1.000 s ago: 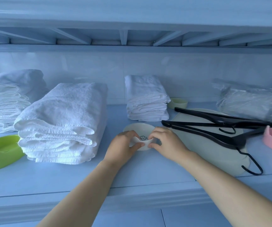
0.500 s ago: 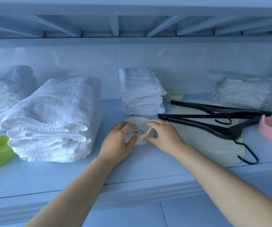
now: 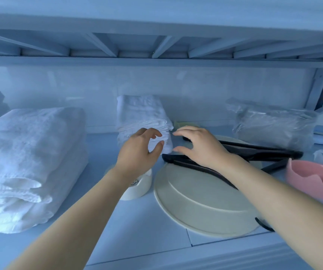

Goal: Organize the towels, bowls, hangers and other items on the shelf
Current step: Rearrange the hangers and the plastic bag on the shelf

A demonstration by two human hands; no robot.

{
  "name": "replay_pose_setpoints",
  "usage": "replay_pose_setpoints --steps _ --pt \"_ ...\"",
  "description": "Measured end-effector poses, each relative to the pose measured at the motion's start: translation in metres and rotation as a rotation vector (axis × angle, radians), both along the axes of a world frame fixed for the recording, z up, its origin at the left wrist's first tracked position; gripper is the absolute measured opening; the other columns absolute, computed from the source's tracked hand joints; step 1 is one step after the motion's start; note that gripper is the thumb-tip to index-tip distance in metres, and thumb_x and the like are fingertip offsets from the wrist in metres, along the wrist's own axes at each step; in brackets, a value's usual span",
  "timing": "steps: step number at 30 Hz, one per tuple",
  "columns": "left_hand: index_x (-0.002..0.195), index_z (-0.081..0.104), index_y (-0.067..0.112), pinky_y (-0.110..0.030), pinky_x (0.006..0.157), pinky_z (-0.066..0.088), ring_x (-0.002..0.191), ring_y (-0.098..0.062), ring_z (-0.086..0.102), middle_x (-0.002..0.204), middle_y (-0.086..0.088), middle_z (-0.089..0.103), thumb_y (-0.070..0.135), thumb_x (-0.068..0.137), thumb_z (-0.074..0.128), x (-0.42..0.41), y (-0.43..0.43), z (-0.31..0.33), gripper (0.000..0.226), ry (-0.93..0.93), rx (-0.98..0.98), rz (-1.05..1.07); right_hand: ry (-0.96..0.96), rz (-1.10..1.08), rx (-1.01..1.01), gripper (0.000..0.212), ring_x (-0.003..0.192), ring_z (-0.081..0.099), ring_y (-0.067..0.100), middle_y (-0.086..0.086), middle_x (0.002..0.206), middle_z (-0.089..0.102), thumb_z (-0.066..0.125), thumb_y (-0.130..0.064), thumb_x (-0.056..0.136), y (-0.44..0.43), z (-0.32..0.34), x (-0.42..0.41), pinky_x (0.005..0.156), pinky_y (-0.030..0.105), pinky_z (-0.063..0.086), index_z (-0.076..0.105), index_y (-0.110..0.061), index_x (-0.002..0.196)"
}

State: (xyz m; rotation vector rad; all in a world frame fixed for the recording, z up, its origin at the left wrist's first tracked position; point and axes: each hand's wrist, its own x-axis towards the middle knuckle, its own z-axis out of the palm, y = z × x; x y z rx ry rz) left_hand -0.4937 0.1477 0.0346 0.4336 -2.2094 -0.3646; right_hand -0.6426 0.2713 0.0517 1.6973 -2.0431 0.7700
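Your left hand (image 3: 139, 151) and right hand (image 3: 201, 145) are hovering with fingers loosely curved, gripping nothing, just in front of the small towel stack (image 3: 143, 112) at the far wall, perhaps brushing it. The small white bowl (image 3: 140, 187) is sitting under your left wrist.

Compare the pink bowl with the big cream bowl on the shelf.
The pink bowl stands upright; the cream bowl lies upside down. The cream bowl is larger than the pink bowl. Black hangers lie across the cream bowl, none on the pink. Both rest on the shelf.
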Motion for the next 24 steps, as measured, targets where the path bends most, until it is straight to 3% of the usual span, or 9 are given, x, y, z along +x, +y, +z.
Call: replay_pose_setpoints --steps 10,18,22,24 --pt "0.109 0.059 0.027 -0.034 0.084 0.049 0.100 -0.016 0.056 0.107 0.005 0.058 0.034 0.086 0.055 -0.085 0.008 0.009 0.025 -0.171 0.042 0.020 -0.006 -0.030 0.055 0.038 0.111 0.056 0.017 -0.003 0.119 0.064 0.067 -0.033 0.083 0.008 0.009 -0.083 0.093 0.027 0.042 0.062 -0.018 0.118" --pt "0.120 0.054 0.032 -0.032 0.088 0.045 0.110 -0.015 0.051 0.126 0.008 0.050 0.039 0.091 0.049 -0.127 0.017 -0.032 0.030 -0.450 0.019 -0.014 -0.108 -0.074 0.374 0.034 0.108 0.057 0.012 -0.006 0.118 0.064 0.065 -0.034 0.084 0.015 -0.020 -0.136 0.084 0.020 0.038 0.063 -0.024 0.116" --pt "0.132 0.047 0.030 -0.033 0.097 0.042 0.122 -0.014 0.045 0.136 0.006 0.046 0.041 0.094 0.044 -0.132 0.014 -0.047 0.039 -0.528 0.044 -0.037 -0.165 -0.088 0.410 0.038 0.112 0.054 0.011 -0.004 0.121 0.061 0.066 -0.038 0.083 0.017 -0.029 -0.150 0.085 0.019 0.035 0.061 -0.024 0.118" --pt "0.130 0.049 0.031 -0.031 0.094 0.044 0.117 -0.013 0.049 0.131 0.006 0.051 0.042 0.095 0.041 -0.132 0.014 -0.052 0.037 -0.554 0.051 -0.025 -0.172 -0.092 0.418 0.038 0.114 0.053 0.012 -0.004 0.123 0.059 0.065 -0.037 0.083 0.015 -0.031 -0.154 0.086 0.020 0.036 0.061 -0.025 0.118"
